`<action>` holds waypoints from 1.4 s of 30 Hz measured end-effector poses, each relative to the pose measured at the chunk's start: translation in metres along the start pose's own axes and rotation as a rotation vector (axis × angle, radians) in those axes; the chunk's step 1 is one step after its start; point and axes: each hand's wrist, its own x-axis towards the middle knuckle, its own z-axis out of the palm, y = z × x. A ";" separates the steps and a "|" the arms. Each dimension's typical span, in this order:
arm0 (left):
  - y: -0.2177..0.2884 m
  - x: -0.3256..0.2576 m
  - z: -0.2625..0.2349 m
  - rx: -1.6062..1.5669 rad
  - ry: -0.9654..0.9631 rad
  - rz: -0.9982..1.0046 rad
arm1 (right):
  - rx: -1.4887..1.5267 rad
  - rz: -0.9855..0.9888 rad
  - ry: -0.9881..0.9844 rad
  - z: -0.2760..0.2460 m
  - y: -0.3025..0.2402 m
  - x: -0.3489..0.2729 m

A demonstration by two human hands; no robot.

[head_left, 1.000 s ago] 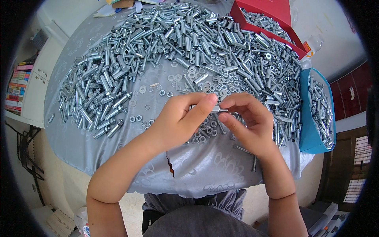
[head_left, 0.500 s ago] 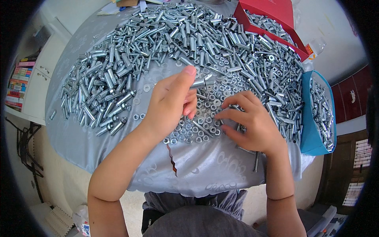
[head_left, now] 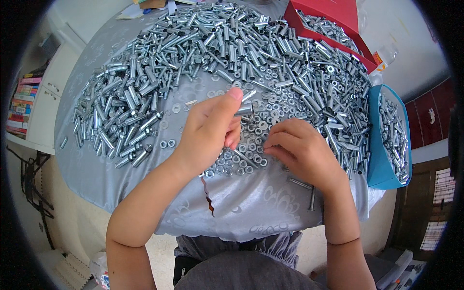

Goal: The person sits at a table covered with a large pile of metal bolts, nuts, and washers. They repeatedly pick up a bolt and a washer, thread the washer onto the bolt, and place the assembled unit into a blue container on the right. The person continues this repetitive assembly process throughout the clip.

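Observation:
My left hand [head_left: 208, 125] is closed, thumb uppermost, around a short shiny metal sleeve [head_left: 245, 110] that points to the right above the table. The fingers hide the sleeve's other end. On the right, my right hand [head_left: 304, 150] reaches down to the edge of a spread of hex nuts [head_left: 240, 171] and washers. Its thumb and fingertips are drawn together; whatever lies between them is hidden. A loose bolt [head_left: 245, 156] rests among the nuts between the two hands.
A big heap of metal sleeves and bolts [head_left: 232, 46] arcs around the far side, with assembled anchor bolts [head_left: 130, 96] at left. A red box [head_left: 369, 63] and a blue box [head_left: 379, 166] hold more hardware at right. The grey tablecloth [head_left: 179, 220] has a tear near its front edge.
My right hand's fingers, apart before, have come together at the nuts. My left hand keeps hold of the sleeve and has dipped slightly.

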 end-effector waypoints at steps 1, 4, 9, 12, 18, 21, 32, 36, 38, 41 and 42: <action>0.000 -0.001 0.000 0.002 -0.004 -0.011 | 0.019 -0.017 0.037 0.000 -0.001 0.001; -0.001 -0.004 0.001 0.007 -0.011 -0.030 | 0.365 0.172 0.147 -0.005 -0.012 0.001; -0.004 -0.006 0.003 0.040 -0.088 -0.060 | 0.574 0.233 0.294 0.001 -0.008 -0.003; -0.003 -0.007 0.003 0.104 -0.143 -0.050 | 0.645 0.237 0.286 0.001 -0.010 -0.003; -0.006 -0.008 0.001 0.132 -0.147 -0.050 | 0.730 0.216 0.268 0.001 -0.010 -0.004; -0.006 -0.008 0.003 0.168 -0.166 -0.065 | 0.735 0.197 0.273 0.002 -0.009 -0.005; -0.004 -0.007 0.001 0.080 -0.248 -0.118 | 0.710 0.235 0.299 0.002 -0.010 -0.003; -0.005 -0.007 0.003 0.013 -0.220 -0.146 | 0.750 0.299 0.333 0.005 -0.014 -0.002; -0.004 -0.006 0.004 -0.005 -0.211 -0.149 | 0.718 0.322 0.331 0.006 -0.015 -0.002; -0.007 -0.005 0.002 0.036 -0.195 -0.131 | 0.537 0.275 0.301 0.006 -0.015 -0.001; -0.006 -0.005 0.003 0.047 -0.190 -0.137 | 0.460 0.230 0.300 0.006 -0.015 0.000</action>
